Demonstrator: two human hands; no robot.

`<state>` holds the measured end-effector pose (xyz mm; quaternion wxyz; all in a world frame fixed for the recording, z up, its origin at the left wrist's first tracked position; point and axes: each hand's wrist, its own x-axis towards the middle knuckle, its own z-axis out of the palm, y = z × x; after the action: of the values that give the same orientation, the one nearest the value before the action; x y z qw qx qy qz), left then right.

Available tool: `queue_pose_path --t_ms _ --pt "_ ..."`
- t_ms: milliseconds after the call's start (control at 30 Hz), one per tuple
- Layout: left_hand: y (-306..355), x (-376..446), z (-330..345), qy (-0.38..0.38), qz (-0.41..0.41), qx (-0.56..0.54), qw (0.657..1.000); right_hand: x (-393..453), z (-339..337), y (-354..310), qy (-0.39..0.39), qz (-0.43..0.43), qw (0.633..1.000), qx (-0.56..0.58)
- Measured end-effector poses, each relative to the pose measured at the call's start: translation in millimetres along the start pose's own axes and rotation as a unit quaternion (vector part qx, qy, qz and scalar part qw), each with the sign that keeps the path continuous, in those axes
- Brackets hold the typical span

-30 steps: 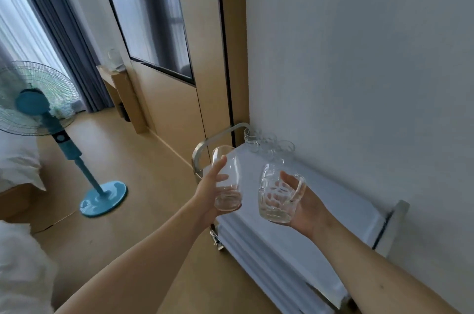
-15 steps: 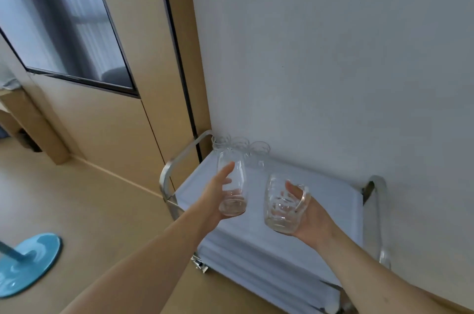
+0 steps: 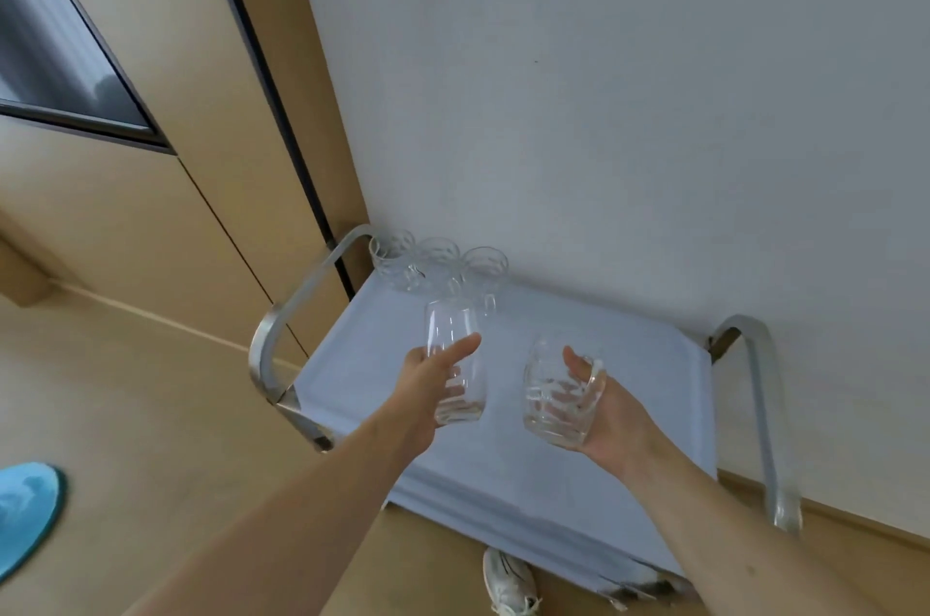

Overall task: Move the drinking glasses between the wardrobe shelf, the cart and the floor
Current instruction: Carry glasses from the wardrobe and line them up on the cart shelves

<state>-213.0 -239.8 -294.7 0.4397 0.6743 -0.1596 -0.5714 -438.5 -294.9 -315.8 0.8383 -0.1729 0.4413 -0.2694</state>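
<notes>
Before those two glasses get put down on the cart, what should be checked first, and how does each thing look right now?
1. Left hand grips the smooth glass: ok.
2. Right hand grips the ribbed glass: ok.
3. Bare space on the cart top below both: ok.
4. Three glasses at the back corner stand apart from that space: ok.
5. Both glasses empty: cannot tell.
6. Cart wheels locked: cannot tell.
</notes>
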Motion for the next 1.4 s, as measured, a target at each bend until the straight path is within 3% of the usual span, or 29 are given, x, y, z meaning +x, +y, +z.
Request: queue_pose_path --t_ms 167,333,500,733,967,1167,1400 --pt "6.1 46.4 8.3 0.029 -0.007 0.010 0.999 55.5 -10.0 -19.7 0.014 0.009 1.000 0.008" --pt "8.7 83.0 28.1 0.061 0.010 0.035 0.997 102.7 -19.4 -41.2 0.028 -0.098 0.987 -0.127" --pt "11.3 112.9 37.3 0.088 0.024 0.107 0.990 141.9 -27.6 -47.7 0.124 -0.107 0.979 -0.122" --pt "8.8 138.1 38.2 0.110 0.073 0.187 0.974 180.8 -33.0 -50.0 0.166 -0.215 0.905 -0.329" --pt "4.5 149.8 39.8 0.123 0.125 0.200 0.964 198.5 -39.0 -59.2 0.137 -0.278 0.869 -0.385" --pt "8.2 155.9 39.4 0.122 0.150 0.196 0.961 216.9 -40.2 -68.7 0.149 -0.270 0.885 -0.349" --pt "4.5 166.3 29.0 0.125 0.154 0.195 0.961 238.6 -40.6 -82.4 0.128 -0.284 0.874 -0.373"
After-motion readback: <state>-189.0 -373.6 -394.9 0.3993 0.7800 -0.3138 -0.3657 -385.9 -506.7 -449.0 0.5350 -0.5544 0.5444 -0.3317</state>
